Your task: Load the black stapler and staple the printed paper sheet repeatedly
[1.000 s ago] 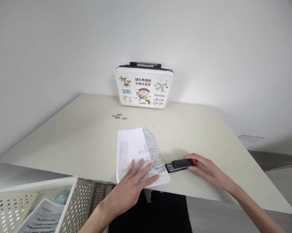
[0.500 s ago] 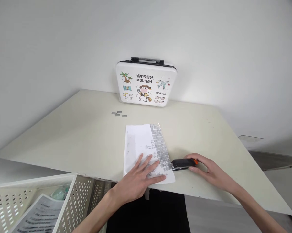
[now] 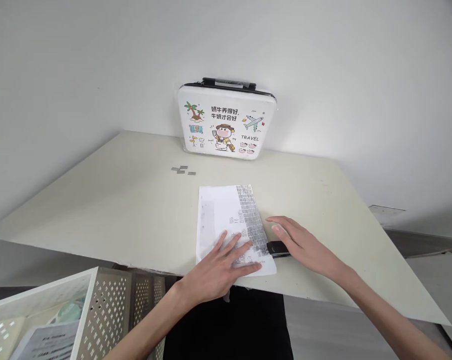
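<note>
A printed sheet of paper [image 3: 226, 220] lies near the front edge of the pale table [image 3: 135, 210]. My left hand [image 3: 220, 267] rests flat on the sheet's lower part, fingers spread. A black stapler [image 3: 275, 248] sits at the sheet's right edge, its front end over the paper's margin. My right hand [image 3: 301, 242] lies on top of the stapler with fingers stretched out, covering most of it.
A white cartoon-printed case [image 3: 226, 122] with a black handle leans against the wall at the back of the table. Several small grey staple strips [image 3: 182, 171] lie at the left of the middle. A perforated white basket [image 3: 60, 315] with papers stands below at the left.
The stapler slid left onto the paper's right edge. My right hand moved from gripping its rear to lying over its top. The paper and my left hand shifted slightly right.
</note>
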### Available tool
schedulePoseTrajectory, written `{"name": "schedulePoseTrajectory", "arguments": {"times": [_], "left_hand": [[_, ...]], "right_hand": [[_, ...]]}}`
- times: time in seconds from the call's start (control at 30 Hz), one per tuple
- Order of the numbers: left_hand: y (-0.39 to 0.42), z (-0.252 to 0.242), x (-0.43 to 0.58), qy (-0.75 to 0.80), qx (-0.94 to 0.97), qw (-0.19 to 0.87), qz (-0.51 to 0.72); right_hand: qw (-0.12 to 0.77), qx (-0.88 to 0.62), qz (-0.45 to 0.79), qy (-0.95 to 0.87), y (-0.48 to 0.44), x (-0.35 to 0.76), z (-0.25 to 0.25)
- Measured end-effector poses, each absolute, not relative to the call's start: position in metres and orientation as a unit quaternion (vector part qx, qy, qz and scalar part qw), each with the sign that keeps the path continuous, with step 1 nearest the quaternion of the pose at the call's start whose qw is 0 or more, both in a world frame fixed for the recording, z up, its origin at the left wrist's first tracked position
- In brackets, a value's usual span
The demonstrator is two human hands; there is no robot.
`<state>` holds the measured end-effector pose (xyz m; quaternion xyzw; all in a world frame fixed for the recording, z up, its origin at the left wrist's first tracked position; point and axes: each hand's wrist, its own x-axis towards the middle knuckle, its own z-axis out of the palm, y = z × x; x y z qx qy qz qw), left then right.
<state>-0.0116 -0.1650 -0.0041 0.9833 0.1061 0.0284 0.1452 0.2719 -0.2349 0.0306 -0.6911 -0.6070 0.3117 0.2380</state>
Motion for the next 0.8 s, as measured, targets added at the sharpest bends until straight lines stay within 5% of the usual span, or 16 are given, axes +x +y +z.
{"name": "schedulePoseTrajectory", "arguments": {"times": [0.8], "left_hand": [[-0.161,-0.015,0.008,0.102,0.981,0.152,0.069]], "right_hand": [[0.074,-0.739,0.277,-0.609,-0.218,0.244,0.029]]}}
